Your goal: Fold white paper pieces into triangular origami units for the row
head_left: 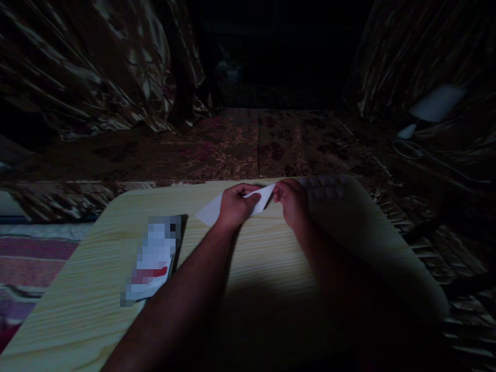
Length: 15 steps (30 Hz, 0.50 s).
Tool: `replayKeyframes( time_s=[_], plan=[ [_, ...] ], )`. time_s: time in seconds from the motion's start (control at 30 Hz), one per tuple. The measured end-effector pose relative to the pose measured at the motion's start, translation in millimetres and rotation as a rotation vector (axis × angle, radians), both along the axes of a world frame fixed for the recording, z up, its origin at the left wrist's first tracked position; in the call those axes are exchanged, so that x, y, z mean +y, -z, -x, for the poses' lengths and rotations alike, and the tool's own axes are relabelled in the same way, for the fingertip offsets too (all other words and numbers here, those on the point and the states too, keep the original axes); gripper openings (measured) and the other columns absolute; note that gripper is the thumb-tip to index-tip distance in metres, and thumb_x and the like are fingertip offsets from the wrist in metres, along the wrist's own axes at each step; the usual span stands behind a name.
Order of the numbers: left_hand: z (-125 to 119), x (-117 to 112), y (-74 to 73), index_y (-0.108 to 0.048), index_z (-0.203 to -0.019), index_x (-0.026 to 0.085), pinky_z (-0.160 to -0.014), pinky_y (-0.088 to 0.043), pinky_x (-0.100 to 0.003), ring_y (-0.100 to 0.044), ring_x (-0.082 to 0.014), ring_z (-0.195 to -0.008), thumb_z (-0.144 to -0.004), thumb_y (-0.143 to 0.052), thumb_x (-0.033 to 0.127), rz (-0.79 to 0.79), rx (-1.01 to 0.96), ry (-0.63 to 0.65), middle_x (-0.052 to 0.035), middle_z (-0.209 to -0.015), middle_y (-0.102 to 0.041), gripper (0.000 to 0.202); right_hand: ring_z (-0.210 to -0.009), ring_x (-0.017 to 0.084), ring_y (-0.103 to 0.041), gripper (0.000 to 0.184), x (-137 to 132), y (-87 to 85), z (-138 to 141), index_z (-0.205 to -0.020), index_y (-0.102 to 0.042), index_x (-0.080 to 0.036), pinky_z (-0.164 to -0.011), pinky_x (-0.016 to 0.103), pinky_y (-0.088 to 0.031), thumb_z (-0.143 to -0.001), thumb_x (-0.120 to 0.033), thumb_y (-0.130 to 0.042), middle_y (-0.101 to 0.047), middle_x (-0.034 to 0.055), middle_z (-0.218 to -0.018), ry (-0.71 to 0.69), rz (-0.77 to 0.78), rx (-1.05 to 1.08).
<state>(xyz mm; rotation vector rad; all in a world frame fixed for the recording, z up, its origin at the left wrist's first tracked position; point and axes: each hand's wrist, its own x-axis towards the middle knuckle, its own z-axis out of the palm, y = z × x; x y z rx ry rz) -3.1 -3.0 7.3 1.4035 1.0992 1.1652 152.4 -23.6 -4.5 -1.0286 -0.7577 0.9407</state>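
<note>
Just above the centre of the frame, a white paper sheet (pixel 209 212) lies on the pale wooden table (pixel 96 310), held from both sides. The left hand (pixel 235 205) curls over its middle, thumb and fingers closed on it. The right hand (pixel 291 202) pinches the sheet's right end with pressed-together fingertips. The sheet shows slanted edges and a pointed left corner, so some folding seems done, with a crease likely still being worked. A flat blurred packet (pixel 153 261) lies at lower left.

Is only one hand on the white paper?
No, the left hand and the right hand both pinch the white paper.
</note>
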Motion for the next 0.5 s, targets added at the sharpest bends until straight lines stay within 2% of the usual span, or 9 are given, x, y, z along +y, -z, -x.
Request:
replayKeyframes(
  time_s=[0.07,0.17,0.23,0.33,0.5],
  plan=[
    [0.0,0.2,-0.4,-0.079,-0.089,0.015,-0.056,-0.047,-0.023,-0.061,-0.012,-0.059,-0.064,-0.083,0.031,0.003,0.001,-0.007,-0.0042,-0.078,-0.076,0.03,-0.053,0.01,-0.054,0.018,-0.4,-1.0,0.6,-0.074,-0.061,-0.02,-0.049,0.023,-0.043,-0.077,-0.037,-0.065,-0.062,-0.0024,-0.064,-0.014,0.018,-0.002],
    [-0.1,0.0,-0.5,-0.079,-0.089,0.015,-0.058,-0.049,-0.023,-0.063,-0.0124,-0.061,-0.064,-0.083,0.031,0.001,-0.018,-0.009,-0.0044,-0.079,-0.076,0.03,-0.055,0.011,-0.055,0.024,-3.0,-3.3,4.2,-0.077,-0.063,-0.02,-0.051,0.023,-0.043,-0.075,-0.042,-0.07,-0.061,-0.0031,-0.061,-0.081,0.043,-0.128],
    [-0.3,-0.3,-0.2,-0.078,-0.089,0.015,-0.059,-0.05,-0.024,-0.064,-0.0128,-0.062,-0.065,-0.083,0.032,-0.002,-0.031,-0.006,-0.0046,-0.08,-0.077,0.03,-0.054,0.011,-0.054,0.025,-4.9,-4.7,6.8,-0.071,-0.06,-0.02,-0.051,0.023,-0.041,-0.073,-0.041,-0.073,-0.06,-0.0035,-0.058,-0.121,0.054,-0.236],
    [-0.5,-0.5,0.3,-0.078,-0.089,0.015,-0.059,-0.05,-0.024,-0.064,-0.0135,-0.062,-0.064,-0.083,0.032,0.0,-0.034,0.002,-0.0049,-0.079,-0.077,0.03,-0.052,0.011,-0.052,0.027,-7.0,-6.7,8.9,-0.062,-0.055,-0.021,-0.05,0.023,-0.038,-0.073,-0.039,-0.072,-0.058,-0.0036,-0.054,-0.089,0.065,-0.301],
    [-0.5,-0.3,0.1,-0.078,-0.088,0.014,-0.058,-0.05,-0.024,-0.064,-0.014,-0.062,-0.064,-0.084,0.033,0.0,-0.01,-0.004,-0.0053,-0.079,-0.077,0.031,-0.052,0.012,-0.052,0.03,-9.6,-10.8,8.2,-0.058,-0.054,-0.022,-0.052,0.025,-0.04,-0.074,-0.042,-0.068,-0.058,-0.0024,-0.052,-0.062,0.071,-0.323]
  ],
)
